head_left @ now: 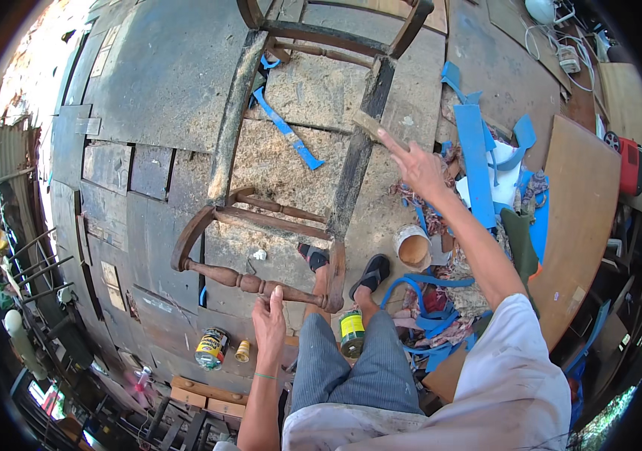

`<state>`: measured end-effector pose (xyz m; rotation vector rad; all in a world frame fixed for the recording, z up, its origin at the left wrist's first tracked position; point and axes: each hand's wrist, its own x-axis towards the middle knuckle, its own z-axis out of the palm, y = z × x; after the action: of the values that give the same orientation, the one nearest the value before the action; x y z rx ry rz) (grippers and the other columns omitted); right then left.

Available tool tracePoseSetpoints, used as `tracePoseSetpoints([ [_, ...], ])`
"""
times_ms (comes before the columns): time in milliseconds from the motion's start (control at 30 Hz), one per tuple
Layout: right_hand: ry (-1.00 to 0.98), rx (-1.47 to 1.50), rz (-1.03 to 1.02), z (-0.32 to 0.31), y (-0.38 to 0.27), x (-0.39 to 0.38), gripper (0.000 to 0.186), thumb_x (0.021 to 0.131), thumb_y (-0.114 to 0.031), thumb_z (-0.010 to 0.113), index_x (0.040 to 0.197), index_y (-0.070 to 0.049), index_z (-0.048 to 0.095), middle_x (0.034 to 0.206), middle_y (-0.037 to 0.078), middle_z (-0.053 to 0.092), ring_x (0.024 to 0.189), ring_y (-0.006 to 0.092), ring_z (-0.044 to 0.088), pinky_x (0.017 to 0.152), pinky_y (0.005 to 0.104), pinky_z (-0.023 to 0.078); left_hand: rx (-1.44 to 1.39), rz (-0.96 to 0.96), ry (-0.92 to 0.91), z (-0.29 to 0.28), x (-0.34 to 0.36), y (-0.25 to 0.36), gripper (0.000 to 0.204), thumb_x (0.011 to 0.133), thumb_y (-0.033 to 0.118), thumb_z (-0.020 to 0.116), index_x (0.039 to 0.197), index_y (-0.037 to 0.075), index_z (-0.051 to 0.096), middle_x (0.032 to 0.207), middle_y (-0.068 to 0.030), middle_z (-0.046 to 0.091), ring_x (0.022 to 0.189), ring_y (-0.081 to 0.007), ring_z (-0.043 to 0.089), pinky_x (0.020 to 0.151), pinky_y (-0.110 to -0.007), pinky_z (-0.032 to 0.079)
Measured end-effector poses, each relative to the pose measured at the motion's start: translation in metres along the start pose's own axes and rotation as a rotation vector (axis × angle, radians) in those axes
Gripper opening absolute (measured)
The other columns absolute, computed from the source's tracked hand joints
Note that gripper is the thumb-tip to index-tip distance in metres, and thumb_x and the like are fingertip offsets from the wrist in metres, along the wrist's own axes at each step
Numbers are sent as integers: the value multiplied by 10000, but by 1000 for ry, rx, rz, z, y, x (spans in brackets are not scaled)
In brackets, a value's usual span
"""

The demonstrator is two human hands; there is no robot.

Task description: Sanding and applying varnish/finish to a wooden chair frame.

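A wooden chair frame (229, 120) lies before me, its long rails worn and stained, with a turned crossbar (219, 276) at the near end. My left hand (269, 319) grips that crossbar right of its carved middle. My right hand (418, 171) holds a small flat wooden block (367, 122) against the right long rail (361, 169), index finger extended along it. Whether the block has an abrasive face I cannot tell.
Sawdust (287, 161) and blue strips (289, 128) lie beneath the frame. A white tub (412, 246), blue scraps (473, 165), a plywood board (572, 195) and a red machine (631, 165) are at right. Two cans (212, 347) (351, 338) stand near my legs.
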<state>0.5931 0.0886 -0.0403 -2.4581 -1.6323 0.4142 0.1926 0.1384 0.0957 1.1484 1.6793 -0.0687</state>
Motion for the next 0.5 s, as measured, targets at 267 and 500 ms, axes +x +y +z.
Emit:
tracePoseSetpoints([
  [267, 247, -92, 119, 0, 16, 56, 692, 967, -287, 515, 1457, -538, 96, 800, 154, 606, 591, 264, 613, 489, 388, 546, -23, 18, -12, 0, -6, 4, 489, 953, 442, 556, 764, -6, 504, 686, -37, 479, 651, -107, 404, 566, -291, 356],
  [500, 142, -93, 179, -43, 51, 89, 656, 961, -244, 531, 1446, -528, 192, 793, 194, 620, 585, 252, 613, 458, 362, 525, -9, -31, -83, 6, -7, 17, 486, 961, 474, 526, 748, 39, 494, 697, -16, 461, 673, -110, 387, 626, -275, 335],
])
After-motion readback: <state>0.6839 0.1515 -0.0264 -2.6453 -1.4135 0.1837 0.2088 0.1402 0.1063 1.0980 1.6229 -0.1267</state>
